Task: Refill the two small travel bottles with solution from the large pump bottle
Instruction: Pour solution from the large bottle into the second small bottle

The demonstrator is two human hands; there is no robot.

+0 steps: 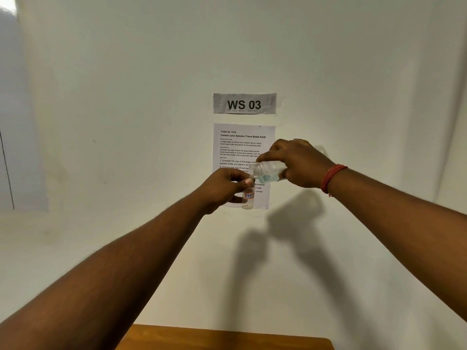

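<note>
Right hand (pixel 300 164) grips tipped large bottle (pixel 267 170), mouth over small travel bottle (pixel 248 198) pinched by left hand (pixel 225 190). Bottle 1 looks barely filled; bottle 2 unseen.

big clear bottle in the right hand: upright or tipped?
Tipped. The large clear plastic bottle lies nearly sideways in the right hand, its uncapped threaded neck pointing left, above the small clear vial.
</note>
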